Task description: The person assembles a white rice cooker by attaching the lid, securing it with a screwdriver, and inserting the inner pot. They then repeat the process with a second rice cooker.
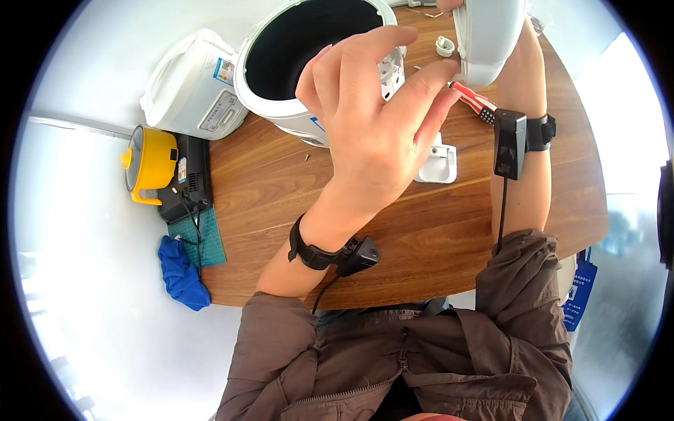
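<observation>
My left hand (pixel 375 119) is raised over the table, palm down with its fingers apart. Its index fingertip overlaps the lower edge of a white lid-like part (pixel 491 42), and I cannot tell if they touch. That part is tilted up in my right hand (pixel 449 5), which is mostly hidden behind it. Behind my left hand stands a white rice cooker body (pixel 281 109), topless, with a dark interior and an exposed bracket on its near right side. A screwdriver (pixel 474 98) with a red, white and black handle lies beyond my left thumb, partly covered.
A small white round cap (pixel 444 46), a white tray-like piece (pixel 439 165) and a screw (pixel 307 157) lie on the wooden table (pixel 421 238). At left are another white rice cooker (pixel 200 84), a yellow pot (pixel 154 160), a green mat (pixel 210 238) and a blue cloth (pixel 181 274).
</observation>
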The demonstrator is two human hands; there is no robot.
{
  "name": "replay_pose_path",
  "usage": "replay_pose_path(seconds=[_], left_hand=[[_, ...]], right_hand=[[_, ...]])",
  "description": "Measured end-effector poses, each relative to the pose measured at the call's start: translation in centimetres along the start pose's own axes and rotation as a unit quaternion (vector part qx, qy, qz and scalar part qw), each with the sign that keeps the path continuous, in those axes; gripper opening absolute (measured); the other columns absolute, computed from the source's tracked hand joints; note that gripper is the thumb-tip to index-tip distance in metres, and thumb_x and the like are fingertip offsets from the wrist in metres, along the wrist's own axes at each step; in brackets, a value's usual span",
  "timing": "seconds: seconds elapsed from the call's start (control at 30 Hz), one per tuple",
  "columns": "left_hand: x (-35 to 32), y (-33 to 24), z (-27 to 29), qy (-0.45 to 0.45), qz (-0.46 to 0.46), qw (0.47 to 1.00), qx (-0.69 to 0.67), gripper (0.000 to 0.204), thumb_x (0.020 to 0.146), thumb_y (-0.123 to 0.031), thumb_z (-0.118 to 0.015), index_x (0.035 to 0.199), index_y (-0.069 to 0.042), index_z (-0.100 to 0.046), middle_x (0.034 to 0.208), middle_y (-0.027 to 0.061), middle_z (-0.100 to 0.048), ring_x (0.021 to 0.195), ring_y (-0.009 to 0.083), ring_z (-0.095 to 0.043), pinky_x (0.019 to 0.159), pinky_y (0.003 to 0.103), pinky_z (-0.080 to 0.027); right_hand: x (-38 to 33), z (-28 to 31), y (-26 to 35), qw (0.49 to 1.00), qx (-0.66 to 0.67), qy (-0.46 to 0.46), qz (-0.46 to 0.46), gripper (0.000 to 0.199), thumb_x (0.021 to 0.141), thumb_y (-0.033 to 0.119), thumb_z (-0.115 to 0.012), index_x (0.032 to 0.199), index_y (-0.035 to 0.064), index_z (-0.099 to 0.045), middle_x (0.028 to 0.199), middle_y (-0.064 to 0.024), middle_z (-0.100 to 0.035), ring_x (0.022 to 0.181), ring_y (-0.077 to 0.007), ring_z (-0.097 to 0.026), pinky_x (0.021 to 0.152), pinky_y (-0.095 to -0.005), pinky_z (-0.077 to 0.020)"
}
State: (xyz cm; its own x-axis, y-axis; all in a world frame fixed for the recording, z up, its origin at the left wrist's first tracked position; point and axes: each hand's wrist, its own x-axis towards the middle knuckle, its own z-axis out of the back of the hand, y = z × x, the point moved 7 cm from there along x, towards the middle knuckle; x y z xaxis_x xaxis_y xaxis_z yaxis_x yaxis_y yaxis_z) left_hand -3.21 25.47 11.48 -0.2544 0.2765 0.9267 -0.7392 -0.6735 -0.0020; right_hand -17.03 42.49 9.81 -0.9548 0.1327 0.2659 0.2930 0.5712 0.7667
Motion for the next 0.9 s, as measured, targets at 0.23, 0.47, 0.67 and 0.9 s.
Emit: replay_pose_path(seconds=[0.23,0.47,0.67,0.9], left_hand=[[-0.7,0.5,0.4,0.016,0.045,0.999,0.015,0.026,0.074,-0.014,-0.089,0.098,-0.018,-0.080,0.117,0.0036,-0.067,0.106,0.0229,-0.055,0.092,0.037,-0.035],[-1.7,2.7,2.1,0.022,0.074,0.996,0.051,0.033,0.082,-0.016,-0.086,0.112,-0.010,-0.076,0.118,0.0050,-0.067,0.109,0.0240,-0.057,0.098,0.039,-0.040],[-2.0,4.2,1.4,0.101,0.072,0.990,0.072,0.055,0.080,-0.029,-0.087,0.127,-0.009,-0.066,0.107,0.0022,-0.069,0.098,0.0218,-0.059,0.097,0.039,-0.034],[-1.6,3.7,0.6,0.156,0.115,0.979,0.064,0.047,0.085,-0.038,-0.084,0.116,-0.005,-0.071,0.097,0.0066,-0.073,0.090,0.0233,-0.067,0.090,0.038,-0.044]], right_hand=[[1.1,-0.5,-0.9,1.000,0.021,-0.001,-0.006,0.064,0.103,0.050,-0.061,0.134,-0.0055,-0.061,0.123,-0.0146,-0.069,0.105,-0.0209,-0.067,0.088,-0.0375,-0.0582],[3.3,1.0,-0.3,0.999,0.027,-0.014,0.013,0.064,0.103,0.051,-0.061,0.133,-0.0057,-0.061,0.124,-0.0152,-0.069,0.105,-0.0215,-0.067,0.090,-0.0383,-0.0579],[4.6,1.7,0.5,0.997,-0.007,-0.003,0.072,0.063,0.103,0.051,-0.060,0.128,-0.0067,-0.063,0.118,-0.0136,-0.069,0.103,-0.0204,-0.065,0.088,-0.0357,-0.0554],[3.2,-0.3,1.9,0.987,0.005,0.025,0.159,0.061,0.105,0.049,-0.057,0.125,-0.0079,-0.063,0.108,-0.0102,-0.069,0.095,-0.0161,-0.064,0.084,-0.0328,-0.0530]])
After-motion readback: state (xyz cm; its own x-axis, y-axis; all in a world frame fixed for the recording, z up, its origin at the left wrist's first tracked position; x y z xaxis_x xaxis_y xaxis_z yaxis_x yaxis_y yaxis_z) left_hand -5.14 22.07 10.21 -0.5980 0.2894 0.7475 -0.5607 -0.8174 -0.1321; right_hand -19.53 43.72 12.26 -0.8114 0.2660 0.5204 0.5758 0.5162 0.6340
